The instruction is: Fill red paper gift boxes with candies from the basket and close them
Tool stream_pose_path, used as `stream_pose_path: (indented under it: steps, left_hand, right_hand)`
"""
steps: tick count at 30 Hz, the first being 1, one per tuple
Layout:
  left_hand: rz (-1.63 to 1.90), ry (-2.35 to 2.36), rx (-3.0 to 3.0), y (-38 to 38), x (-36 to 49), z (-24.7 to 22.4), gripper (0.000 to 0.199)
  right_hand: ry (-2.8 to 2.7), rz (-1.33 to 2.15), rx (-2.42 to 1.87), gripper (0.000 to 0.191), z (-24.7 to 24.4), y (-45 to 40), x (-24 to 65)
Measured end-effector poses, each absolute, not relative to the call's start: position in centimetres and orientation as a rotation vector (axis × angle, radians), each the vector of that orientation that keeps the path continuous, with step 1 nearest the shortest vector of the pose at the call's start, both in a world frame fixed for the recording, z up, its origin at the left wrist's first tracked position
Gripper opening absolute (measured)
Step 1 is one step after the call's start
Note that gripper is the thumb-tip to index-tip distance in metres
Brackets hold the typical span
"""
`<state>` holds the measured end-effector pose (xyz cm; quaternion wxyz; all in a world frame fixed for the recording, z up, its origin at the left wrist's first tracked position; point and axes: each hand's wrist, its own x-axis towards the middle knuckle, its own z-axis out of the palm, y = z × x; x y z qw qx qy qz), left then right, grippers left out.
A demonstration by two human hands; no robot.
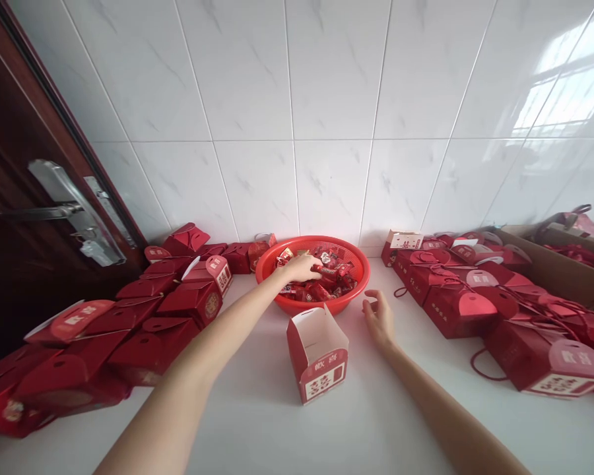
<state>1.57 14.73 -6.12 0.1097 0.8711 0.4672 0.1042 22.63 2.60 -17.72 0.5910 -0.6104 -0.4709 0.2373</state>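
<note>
My left hand [301, 268] reaches into a red plastic basket [317, 306] by the wall. Its fingers are drawn together around a red wrapped candy [325, 271], partly hidden among the other candies [319, 291]. To the right of the basket, my right hand [379, 320] rests low over the white tabletop, fingers loosely curved and apart, with nothing in them. Between my forearms stands an upright red-and-white paper gift box [323, 377]. Its top is open, and its pale inside shows no contents from here.
Several closed red gift boxes [188, 300] crowd the left side beside a dark wooden door [30, 158]. More red boxes with cord handles [458, 310] stand in rows at the right. Behind them is a cardboard carton [529, 254] with red items. A tiled wall [334, 185] borders the back.
</note>
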Motion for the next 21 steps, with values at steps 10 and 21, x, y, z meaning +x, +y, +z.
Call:
stream_pose_path:
  steps: [10, 21]
  left_hand:
    - [0.595, 1.634, 2.182, 18.2, -0.2, -6.3, 0.025]
    - [0.697, 1.579, 1.942, 19.1, -4.1, -5.6, 0.031]
  right_hand:
    - [-1.121, 0.622, -1.456, 0.034, -18.5, 3.1, 23.1]
    - [-1.124, 0.636, -1.462, 0.036, -18.3, 3.2, 23.0]
